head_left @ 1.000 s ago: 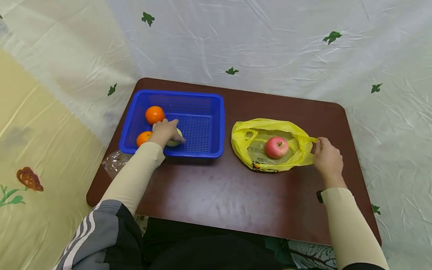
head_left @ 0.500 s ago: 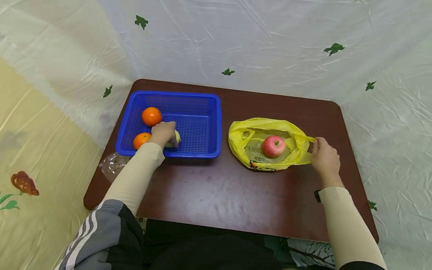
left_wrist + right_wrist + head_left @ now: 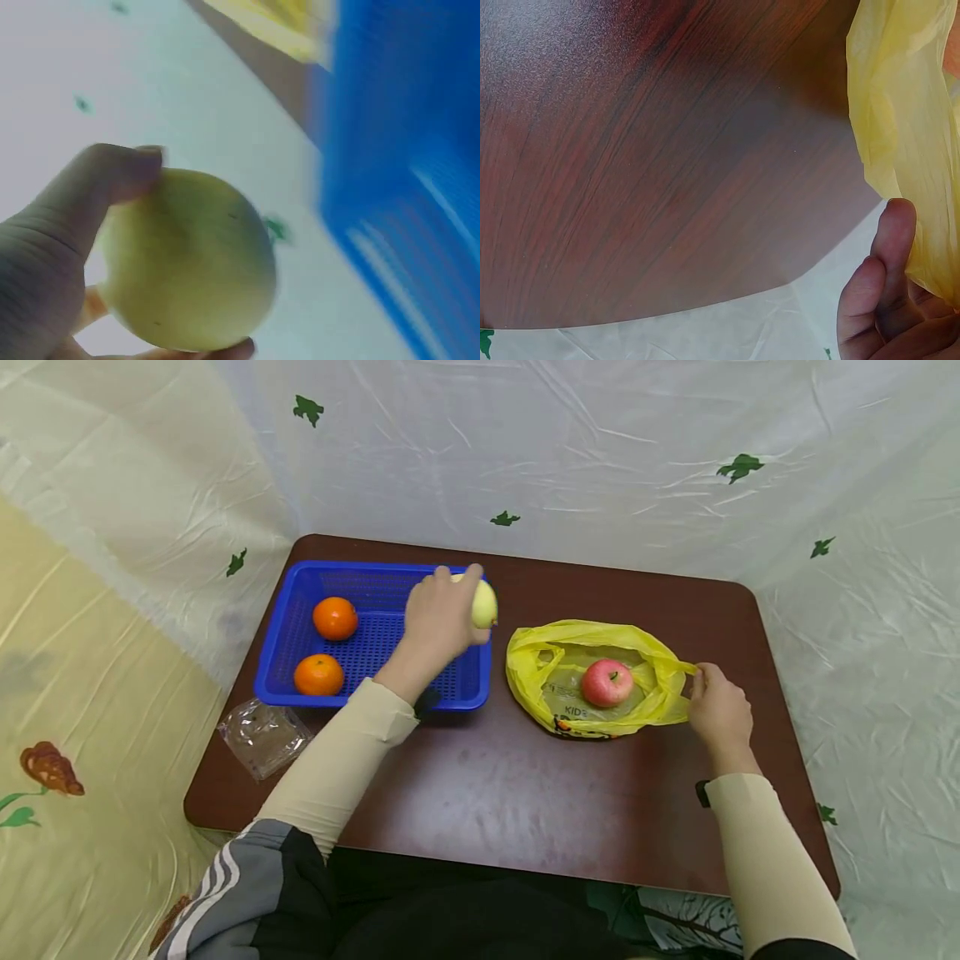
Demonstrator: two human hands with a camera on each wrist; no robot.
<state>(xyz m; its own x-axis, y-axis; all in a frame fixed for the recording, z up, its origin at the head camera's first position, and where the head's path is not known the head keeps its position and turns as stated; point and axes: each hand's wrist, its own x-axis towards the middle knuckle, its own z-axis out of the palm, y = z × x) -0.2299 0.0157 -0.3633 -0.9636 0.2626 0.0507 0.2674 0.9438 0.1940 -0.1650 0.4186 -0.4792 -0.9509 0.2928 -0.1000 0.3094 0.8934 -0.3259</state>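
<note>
My left hand (image 3: 441, 617) grips a pale yellow-green pear (image 3: 484, 605) over the right side of the blue basket (image 3: 489, 681). In the left wrist view, the thumb lies across the top of the pear (image 3: 191, 259) and fingers curl beneath it. Two oranges, an upper orange (image 3: 335, 618) and a lower orange (image 3: 318, 675), sit at the basket's left end. To the right, a yellow plastic bag (image 3: 525, 681) lies with its mouth spread, and a pink-red apple (image 3: 607, 683) is inside. My right hand (image 3: 722, 714) pinches the bag's handle at its right side.
A crumpled clear plastic wrapper (image 3: 264, 739) lies by the basket's front left corner. Everything stands on a dark brown table (image 3: 525, 802) with rounded corners. Behind it hangs pale plastic sheeting (image 3: 600, 485) with green leaf shapes.
The left hand has lifted the pear from the basket's front left area and carried it right and away from me. The right hand keeps its grip on the bag.
</note>
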